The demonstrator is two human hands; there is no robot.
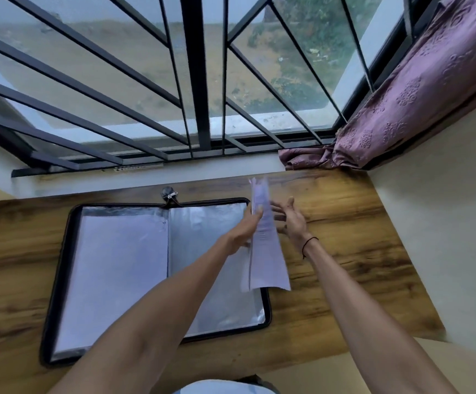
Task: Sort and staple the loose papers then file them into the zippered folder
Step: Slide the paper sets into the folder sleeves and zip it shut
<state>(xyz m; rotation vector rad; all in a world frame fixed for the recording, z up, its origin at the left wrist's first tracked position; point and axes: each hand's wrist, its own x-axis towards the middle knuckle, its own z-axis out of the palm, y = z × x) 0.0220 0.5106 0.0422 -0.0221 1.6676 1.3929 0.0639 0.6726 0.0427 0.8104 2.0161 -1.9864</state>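
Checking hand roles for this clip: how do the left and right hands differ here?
The left hand grips the papers, held on edge above the open folder; the right hand holds nothing, fingers spread beside them. Only the right wrist wears a dark band. Both reach out over the wooden table.

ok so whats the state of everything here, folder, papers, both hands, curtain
zippered folder: unzipped, lying open flat on the wooden desk
papers: held up on edge above the folder's right side, blurred
left hand: grips the papers
right hand: open, fingers spread, just right of the papers, not holding them
zip pull: at the folder's top edge
curtain: bunched at the window's right end
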